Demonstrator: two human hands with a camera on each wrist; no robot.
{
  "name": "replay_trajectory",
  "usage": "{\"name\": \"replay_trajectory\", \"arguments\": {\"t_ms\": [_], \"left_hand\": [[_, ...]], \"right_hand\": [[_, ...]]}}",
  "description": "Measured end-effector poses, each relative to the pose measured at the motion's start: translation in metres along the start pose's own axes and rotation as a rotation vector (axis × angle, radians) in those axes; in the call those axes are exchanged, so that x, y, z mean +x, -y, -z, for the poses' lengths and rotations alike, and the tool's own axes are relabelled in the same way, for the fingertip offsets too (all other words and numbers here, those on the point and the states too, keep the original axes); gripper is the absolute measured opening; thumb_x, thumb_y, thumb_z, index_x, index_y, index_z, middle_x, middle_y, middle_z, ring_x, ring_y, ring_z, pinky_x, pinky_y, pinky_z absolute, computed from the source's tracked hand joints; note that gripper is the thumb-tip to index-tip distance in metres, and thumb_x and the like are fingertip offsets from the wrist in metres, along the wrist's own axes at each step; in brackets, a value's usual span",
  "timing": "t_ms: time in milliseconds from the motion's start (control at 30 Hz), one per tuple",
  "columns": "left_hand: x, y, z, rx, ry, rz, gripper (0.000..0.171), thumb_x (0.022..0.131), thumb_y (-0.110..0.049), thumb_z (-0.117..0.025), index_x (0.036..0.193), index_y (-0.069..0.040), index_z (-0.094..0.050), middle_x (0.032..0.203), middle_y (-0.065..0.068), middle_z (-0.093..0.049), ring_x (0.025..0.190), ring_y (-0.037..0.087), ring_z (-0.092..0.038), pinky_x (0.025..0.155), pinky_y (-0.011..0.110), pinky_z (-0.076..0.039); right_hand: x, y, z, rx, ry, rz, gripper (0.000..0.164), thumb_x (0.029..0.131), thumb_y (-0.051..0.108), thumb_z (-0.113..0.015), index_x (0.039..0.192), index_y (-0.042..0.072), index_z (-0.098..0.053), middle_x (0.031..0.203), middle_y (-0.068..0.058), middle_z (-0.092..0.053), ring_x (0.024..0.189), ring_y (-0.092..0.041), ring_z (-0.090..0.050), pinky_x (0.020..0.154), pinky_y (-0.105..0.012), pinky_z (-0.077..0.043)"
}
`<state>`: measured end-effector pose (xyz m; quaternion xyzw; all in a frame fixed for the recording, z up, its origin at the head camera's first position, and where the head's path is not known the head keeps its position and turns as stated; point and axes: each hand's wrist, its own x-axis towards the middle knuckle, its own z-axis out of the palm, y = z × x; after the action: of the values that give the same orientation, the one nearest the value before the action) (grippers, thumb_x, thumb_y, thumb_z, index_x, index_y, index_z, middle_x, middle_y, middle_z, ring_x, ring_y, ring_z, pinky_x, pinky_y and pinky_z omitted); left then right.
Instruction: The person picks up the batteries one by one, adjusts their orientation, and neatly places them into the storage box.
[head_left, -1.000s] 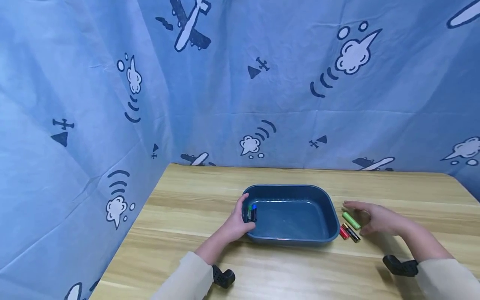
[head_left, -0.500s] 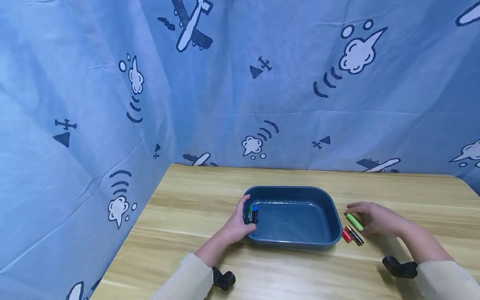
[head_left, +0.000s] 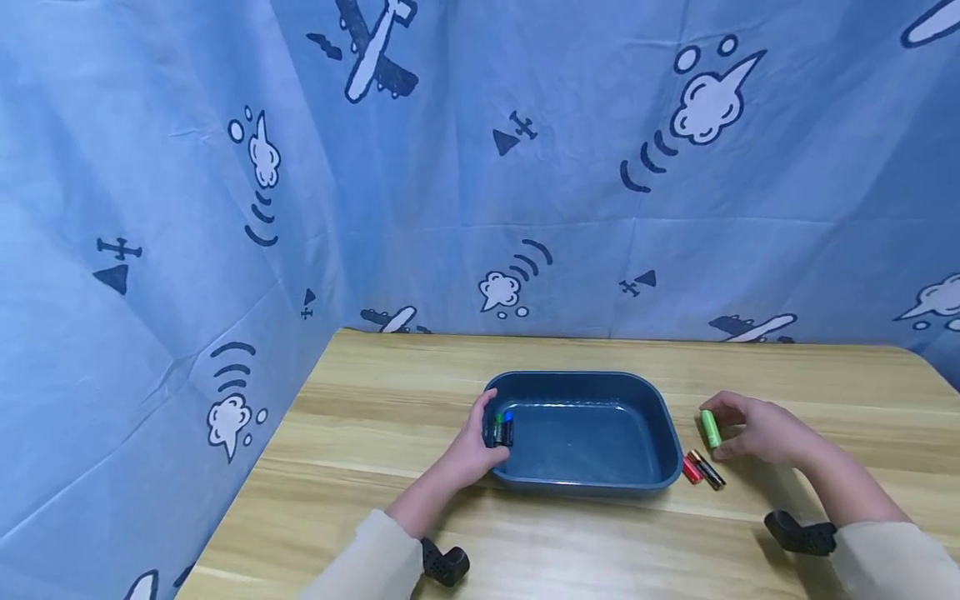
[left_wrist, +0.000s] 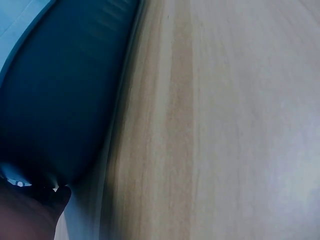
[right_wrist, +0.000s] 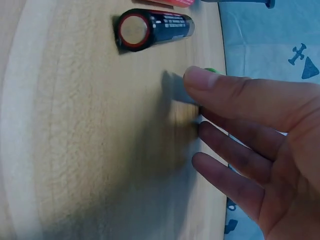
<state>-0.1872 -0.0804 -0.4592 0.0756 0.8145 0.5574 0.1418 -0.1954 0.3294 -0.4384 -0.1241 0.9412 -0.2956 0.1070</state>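
My right hand [head_left: 765, 432] pinches a light green battery [head_left: 710, 428] between thumb and fingers, to the right of a dark blue plastic bin [head_left: 585, 482]. In the right wrist view the thumb [right_wrist: 250, 100] hides most of this battery. Just below it lie a black battery with a gold end [head_left: 707, 470] and a red battery [head_left: 691, 469], side by side at the bin's right end. My left hand [head_left: 472, 450] grips the bin's left end, thumb at the rim. Inside the bin near that hand are two dark batteries, one green-topped [head_left: 498, 429], one blue-topped [head_left: 508, 427].
The bin stands on a light wooden table [head_left: 570, 550]. A blue curtain [head_left: 420, 183] with airplane and cloud prints hangs behind the table and along its left side. Black wrist devices [head_left: 801, 533] sit on both forearms.
My right hand has closed its fingers on the light green battery and turned it more upright, shifting it slightly away from the other two. My left hand keeps its place on the bin.
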Motion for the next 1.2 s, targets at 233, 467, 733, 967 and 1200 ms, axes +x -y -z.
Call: {"name": "replay_trajectory", "arguments": {"t_ms": [233,467,733,967,1200], "left_hand": [[0.002,0.001,0.000,-0.009,0.005,-0.002,0.084,0.080,-0.001,-0.062,0.145,-0.028,-0.016,0.149,0.016,-0.018,0.128,0.039,-0.029,0.093,0.053,-0.041],[-0.001,-0.004,0.006,0.010,0.012,-0.004,0.085,0.080,0.000,-0.062,0.145,-0.026,-0.015,0.149,0.016,-0.017,0.128,0.040,-0.028,0.090,0.052,-0.044],[-0.003,-0.007,0.008,0.008,0.006,-0.002,0.085,0.080,0.001,-0.062,0.145,-0.027,-0.015,0.149,0.015,-0.017,0.126,0.038,-0.031,0.083,0.042,-0.050],[0.000,-0.007,0.007,0.020,-0.002,0.018,0.085,0.080,0.000,-0.062,0.145,-0.029,-0.015,0.150,0.013,-0.018,0.128,0.037,-0.031,0.089,0.047,-0.046],[0.003,-0.002,0.004,0.034,0.009,0.019,0.085,0.081,-0.002,-0.063,0.145,-0.028,-0.015,0.149,0.013,-0.019,0.129,0.037,-0.030,0.093,0.051,-0.041]], "right_hand": [[-0.001,0.001,0.002,-0.019,-0.018,-0.012,0.062,0.060,0.021,-0.084,0.109,-0.001,-0.054,0.106,-0.022,-0.061,0.098,-0.040,-0.057,0.080,-0.054,-0.044],[-0.003,0.004,-0.002,0.087,0.029,-0.009,0.061,0.063,0.019,-0.083,0.110,-0.004,-0.051,0.107,-0.022,-0.060,0.098,-0.039,-0.058,0.077,-0.045,-0.051],[0.000,0.005,0.000,0.091,0.007,0.017,0.063,0.065,0.018,-0.082,0.112,-0.006,-0.049,0.109,-0.028,-0.059,0.098,-0.042,-0.058,0.074,-0.042,-0.052],[0.002,0.018,0.011,0.178,-0.020,0.061,0.063,0.069,0.016,-0.080,0.118,-0.007,-0.047,0.119,-0.034,-0.049,0.099,-0.046,-0.057,0.069,-0.035,-0.054],[-0.001,0.043,0.022,0.116,-0.147,0.045,0.063,0.070,0.026,-0.080,0.121,0.002,-0.050,0.119,-0.021,-0.057,0.099,-0.025,-0.062,0.068,-0.030,-0.053]]}}
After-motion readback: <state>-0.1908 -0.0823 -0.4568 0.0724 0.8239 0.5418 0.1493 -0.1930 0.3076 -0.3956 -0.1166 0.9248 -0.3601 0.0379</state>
